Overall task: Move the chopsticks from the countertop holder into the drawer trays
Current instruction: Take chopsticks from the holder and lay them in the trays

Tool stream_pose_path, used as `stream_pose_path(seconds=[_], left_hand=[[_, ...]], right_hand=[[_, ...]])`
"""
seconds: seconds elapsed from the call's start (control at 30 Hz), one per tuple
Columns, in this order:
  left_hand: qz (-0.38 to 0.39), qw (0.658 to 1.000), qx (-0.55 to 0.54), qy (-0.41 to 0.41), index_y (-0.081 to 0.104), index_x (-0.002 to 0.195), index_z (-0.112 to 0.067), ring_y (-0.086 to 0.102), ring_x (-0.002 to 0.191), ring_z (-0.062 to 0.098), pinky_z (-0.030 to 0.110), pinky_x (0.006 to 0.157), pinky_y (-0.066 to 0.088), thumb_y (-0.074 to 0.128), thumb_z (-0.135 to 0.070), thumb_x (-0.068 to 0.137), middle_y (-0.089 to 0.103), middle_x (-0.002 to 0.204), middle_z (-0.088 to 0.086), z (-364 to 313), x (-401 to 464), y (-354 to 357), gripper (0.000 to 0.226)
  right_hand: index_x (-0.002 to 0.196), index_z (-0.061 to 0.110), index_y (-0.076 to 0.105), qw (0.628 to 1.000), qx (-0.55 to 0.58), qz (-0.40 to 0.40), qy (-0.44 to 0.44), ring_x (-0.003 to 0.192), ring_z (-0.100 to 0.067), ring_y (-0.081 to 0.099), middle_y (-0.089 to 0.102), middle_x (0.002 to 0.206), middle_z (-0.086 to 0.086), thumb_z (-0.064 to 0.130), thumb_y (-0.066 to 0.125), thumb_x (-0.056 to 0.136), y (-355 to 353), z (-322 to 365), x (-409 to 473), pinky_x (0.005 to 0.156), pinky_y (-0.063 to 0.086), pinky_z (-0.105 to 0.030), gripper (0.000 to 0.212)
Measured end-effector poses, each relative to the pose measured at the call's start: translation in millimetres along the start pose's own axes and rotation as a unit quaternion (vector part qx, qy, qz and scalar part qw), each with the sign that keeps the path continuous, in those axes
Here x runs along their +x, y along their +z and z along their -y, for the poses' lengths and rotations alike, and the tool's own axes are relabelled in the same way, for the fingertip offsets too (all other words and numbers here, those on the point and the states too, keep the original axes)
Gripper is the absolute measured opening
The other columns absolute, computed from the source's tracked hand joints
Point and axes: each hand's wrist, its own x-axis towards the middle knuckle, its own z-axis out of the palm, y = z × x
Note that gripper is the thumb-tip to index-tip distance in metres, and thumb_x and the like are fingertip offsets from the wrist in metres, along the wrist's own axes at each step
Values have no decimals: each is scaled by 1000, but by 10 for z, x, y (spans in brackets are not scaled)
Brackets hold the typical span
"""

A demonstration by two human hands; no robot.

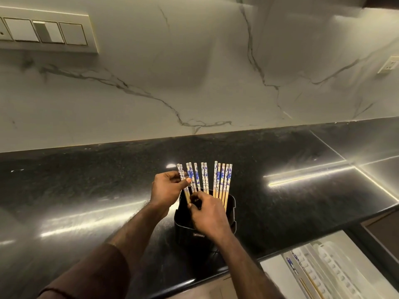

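Note:
A black holder [231, 212] stands on the dark countertop [86, 190] with several wooden chopsticks [222, 180] upright in it, their tops patterned blue and white. My left hand [166, 188] pinches a pair of chopsticks [181, 171] at the holder's left edge. My right hand [209, 214] reaches into the holder's mouth, its fingertips curled on the lower shafts of those chopsticks. At the lower right, an open drawer holds white trays [336, 270] with two chopsticks [302, 275] lying in one.
A marble backsplash [194, 83] rises behind the counter, with a switch panel [45, 31] at the upper left and a socket [388, 64] at the right. The drawer's front edge sits below the counter edge at the right.

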Motion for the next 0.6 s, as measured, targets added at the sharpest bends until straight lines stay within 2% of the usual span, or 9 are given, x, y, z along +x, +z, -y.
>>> stream_pose_path(seconds=[0.13, 0.23, 0.4, 0.53, 0.6], left_hand=[[21, 999, -25, -2, 73, 96, -5, 74, 81, 15, 19, 65, 56, 74, 0, 80, 77, 86, 6, -23, 6, 14, 17], [19, 999, -29, -3, 73, 95, -4, 74, 77, 14, 18, 62, 55, 74, 1, 80, 77, 83, 5, -36, -5, 33, 16], [3, 1000, -24, 12, 73, 96, -7, 75, 81, 18, 28, 70, 60, 73, -1, 80, 77, 86, 7, -91, -18, 26, 17], [-28, 999, -24, 38, 73, 98, -8, 75, 80, 17, 35, 75, 61, 74, -3, 80, 77, 85, 4, -227, -39, 6, 19], [-40, 997, -25, 54, 74, 95, -14, 75, 82, 17, 39, 79, 60, 77, -4, 78, 77, 87, 4, -320, -48, -6, 20]], right_hand=[[121, 22, 64, 1000, 3, -16, -4, 102, -7, 62, 69, 116, 5, 24, 62, 94, 1, -3, -27, 91, 51, -24, 27], [120, 19, 65, 999, 14, -38, -7, 96, -2, 59, 69, 115, 5, 22, 61, 94, -15, 4, -54, 86, 48, -18, 26], [122, 20, 63, 999, 13, -50, -11, 94, 0, 55, 68, 117, 5, 22, 62, 94, -62, 30, -40, 80, 38, -11, 28], [126, 22, 61, 999, 18, -44, -10, 103, -7, 62, 69, 118, 4, 25, 62, 94, -94, 95, -28, 88, 48, -20, 32], [125, 23, 62, 999, 24, -39, -15, 101, -9, 65, 70, 116, 2, 27, 62, 94, -108, 133, -27, 91, 52, -25, 31]])
